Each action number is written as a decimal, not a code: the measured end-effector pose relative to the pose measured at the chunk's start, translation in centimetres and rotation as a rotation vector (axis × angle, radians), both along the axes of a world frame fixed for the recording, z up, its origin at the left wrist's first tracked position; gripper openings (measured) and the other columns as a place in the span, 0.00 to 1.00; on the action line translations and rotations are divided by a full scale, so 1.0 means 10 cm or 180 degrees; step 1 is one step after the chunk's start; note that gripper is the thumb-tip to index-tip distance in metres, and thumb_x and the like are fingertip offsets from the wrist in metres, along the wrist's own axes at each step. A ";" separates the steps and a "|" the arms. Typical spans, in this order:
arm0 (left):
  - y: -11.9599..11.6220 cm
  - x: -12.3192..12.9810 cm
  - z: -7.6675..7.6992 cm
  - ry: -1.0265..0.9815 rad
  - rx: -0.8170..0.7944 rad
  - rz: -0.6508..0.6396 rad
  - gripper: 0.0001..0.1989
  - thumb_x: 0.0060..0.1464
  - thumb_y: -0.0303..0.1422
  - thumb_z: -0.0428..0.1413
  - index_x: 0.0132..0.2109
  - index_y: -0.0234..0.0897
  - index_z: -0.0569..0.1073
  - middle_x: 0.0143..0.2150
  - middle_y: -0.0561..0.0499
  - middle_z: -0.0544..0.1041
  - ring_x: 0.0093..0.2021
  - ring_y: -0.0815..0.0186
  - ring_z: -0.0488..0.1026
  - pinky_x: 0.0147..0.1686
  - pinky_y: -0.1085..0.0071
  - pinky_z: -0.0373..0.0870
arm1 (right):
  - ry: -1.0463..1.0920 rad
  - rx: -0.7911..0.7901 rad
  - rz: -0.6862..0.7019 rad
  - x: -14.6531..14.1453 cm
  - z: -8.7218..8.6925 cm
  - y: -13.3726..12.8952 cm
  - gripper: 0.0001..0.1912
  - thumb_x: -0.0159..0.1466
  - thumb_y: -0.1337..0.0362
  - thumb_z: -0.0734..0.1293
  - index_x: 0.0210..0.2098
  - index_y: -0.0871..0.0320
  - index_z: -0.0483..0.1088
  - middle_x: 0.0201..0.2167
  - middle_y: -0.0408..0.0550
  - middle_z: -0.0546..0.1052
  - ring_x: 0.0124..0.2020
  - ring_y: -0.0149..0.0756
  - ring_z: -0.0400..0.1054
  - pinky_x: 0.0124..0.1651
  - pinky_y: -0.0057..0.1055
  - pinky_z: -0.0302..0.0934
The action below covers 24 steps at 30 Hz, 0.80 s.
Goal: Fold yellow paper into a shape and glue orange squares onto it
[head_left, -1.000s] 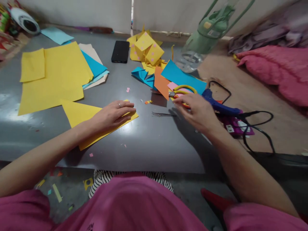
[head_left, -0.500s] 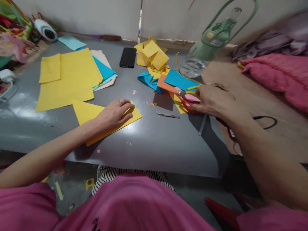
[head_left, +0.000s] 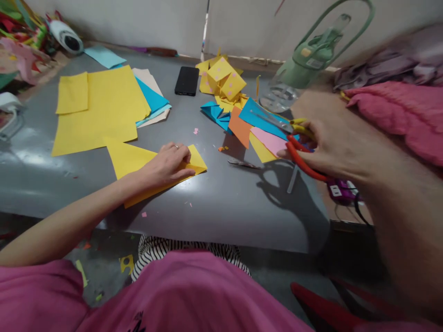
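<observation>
My left hand (head_left: pixel 173 163) rests on a folded sheet of yellow paper (head_left: pixel 133 159), its fingers curled at the fold near the right corner. Above the right side of the table, my right hand (head_left: pixel 323 150) is closed round scissors (head_left: pixel 302 157) with red and yellow handles. Their blades point left over the blue paper (head_left: pixel 263 117). Below them lie an orange paper piece (head_left: pixel 239 127), a pink piece (head_left: pixel 272 140) and a yellow piece (head_left: pixel 263 148). A pair of tweezers (head_left: pixel 244 163) lies between my hands.
Large yellow sheets (head_left: pixel 104 110) lie at the left. A black phone (head_left: pixel 187 80), a spotted yellow paper model (head_left: pixel 224 78) and a green-topped bottle (head_left: pixel 304 69) stand toward the back. A clear stick (head_left: pixel 292 180) lies near my right hand. Pink cloth (head_left: pixel 398 110) is at far right.
My right hand has lifted the scissors off the paper pile and brought them slightly right, uncovering the pink piece. My left fingers have curled more at the fold of the yellow paper.
</observation>
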<state>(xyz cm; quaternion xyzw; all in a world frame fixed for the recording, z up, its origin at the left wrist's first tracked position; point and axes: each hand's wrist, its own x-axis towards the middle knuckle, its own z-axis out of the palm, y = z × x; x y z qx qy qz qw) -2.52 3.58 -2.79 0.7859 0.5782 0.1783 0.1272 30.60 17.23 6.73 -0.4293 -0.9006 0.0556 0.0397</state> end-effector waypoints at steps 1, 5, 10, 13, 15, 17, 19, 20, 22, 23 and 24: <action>0.01 -0.01 0.02 -0.0110 -0.0123 -0.0041 0.11 0.59 0.41 0.58 0.37 0.39 0.66 0.34 0.49 0.73 0.38 0.59 0.67 0.41 0.62 0.66 | -0.0074 -0.0098 0.0193 -0.06 -0.01 -0.09 0.23 0.58 0.41 0.68 0.36 0.54 0.65 0.29 0.53 0.74 0.26 0.40 0.62 0.30 0.39 0.54; 0.02 -0.06 0.13 -0.0521 -0.0625 -0.0412 0.09 0.61 0.39 0.55 0.37 0.39 0.69 0.35 0.50 0.74 0.40 0.61 0.69 0.36 0.68 0.66 | -0.0329 -0.0164 0.1162 -0.23 -0.18 -0.40 0.20 0.62 0.48 0.65 0.43 0.58 0.68 0.41 0.62 0.77 0.41 0.51 0.71 0.42 0.43 0.63; 0.00 -0.12 0.19 -0.0749 -0.0862 -0.0664 0.09 0.62 0.39 0.54 0.39 0.39 0.72 0.38 0.49 0.75 0.39 0.63 0.71 0.37 0.69 0.67 | -0.0316 -0.0123 0.1458 -0.33 -0.38 -0.52 0.22 0.62 0.46 0.64 0.44 0.57 0.69 0.41 0.59 0.78 0.43 0.53 0.73 0.45 0.45 0.66; 0.01 -0.12 0.21 -0.0740 -0.0907 -0.0798 0.08 0.62 0.38 0.54 0.39 0.39 0.73 0.39 0.49 0.75 0.39 0.64 0.71 0.38 0.69 0.68 | -0.0391 -0.0134 0.1566 -0.38 -0.40 -0.55 0.20 0.63 0.48 0.64 0.45 0.57 0.70 0.42 0.61 0.79 0.44 0.55 0.73 0.45 0.47 0.66; 0.02 -0.09 0.21 -0.0711 -0.0903 -0.0902 0.08 0.63 0.37 0.53 0.39 0.39 0.73 0.37 0.49 0.75 0.41 0.63 0.72 0.39 0.69 0.68 | -0.0513 -0.0146 0.1618 -0.41 -0.38 -0.58 0.19 0.64 0.50 0.63 0.44 0.59 0.70 0.42 0.64 0.78 0.44 0.56 0.73 0.45 0.47 0.66; 0.05 -0.05 0.18 -0.0623 -0.0745 -0.1003 0.09 0.65 0.36 0.51 0.39 0.39 0.73 0.38 0.48 0.76 0.44 0.62 0.72 0.43 0.67 0.69 | -0.0625 -0.0166 0.1637 -0.44 -0.38 -0.61 0.18 0.64 0.52 0.64 0.44 0.61 0.70 0.42 0.65 0.78 0.44 0.56 0.74 0.45 0.46 0.66; 0.08 -0.01 0.12 -0.0497 -0.0356 -0.1133 0.11 0.67 0.36 0.49 0.42 0.39 0.74 0.44 0.45 0.78 0.50 0.60 0.72 0.51 0.63 0.68 | -0.0703 -0.0219 0.1629 -0.46 -0.38 -0.65 0.18 0.65 0.52 0.64 0.44 0.61 0.70 0.42 0.65 0.79 0.43 0.56 0.74 0.45 0.46 0.66; 0.10 0.00 0.09 -0.0422 -0.0141 -0.1204 0.13 0.68 0.37 0.48 0.45 0.38 0.75 0.49 0.43 0.78 0.54 0.59 0.71 0.56 0.60 0.66 | -0.0741 -0.0234 0.1622 -0.45 -0.39 -0.66 0.19 0.65 0.51 0.64 0.44 0.62 0.70 0.42 0.64 0.79 0.42 0.56 0.74 0.45 0.46 0.66; 0.12 0.02 0.01 -0.0234 0.0097 -0.1336 0.17 0.70 0.38 0.45 0.54 0.37 0.74 0.62 0.40 0.73 0.65 0.56 0.66 0.65 0.56 0.58 | -0.0831 -0.0211 0.1622 -0.44 -0.40 -0.69 0.21 0.65 0.49 0.64 0.44 0.62 0.70 0.42 0.63 0.79 0.41 0.56 0.74 0.44 0.46 0.66; 0.13 0.03 -0.01 -0.0114 0.0080 -0.1382 0.19 0.71 0.38 0.44 0.60 0.38 0.72 0.67 0.40 0.69 0.69 0.56 0.62 0.68 0.54 0.54 | -0.0872 -0.0170 0.1622 -0.43 -0.41 -0.70 0.21 0.66 0.48 0.64 0.44 0.62 0.70 0.41 0.62 0.79 0.40 0.55 0.74 0.42 0.45 0.65; 0.14 0.03 -0.03 0.0014 0.0005 -0.1416 0.21 0.71 0.37 0.42 0.64 0.38 0.68 0.70 0.41 0.65 0.72 0.56 0.57 0.70 0.53 0.49 | -0.0913 -0.0128 0.1620 -0.42 -0.42 -0.72 0.21 0.66 0.48 0.64 0.43 0.62 0.70 0.39 0.62 0.79 0.39 0.55 0.75 0.41 0.44 0.65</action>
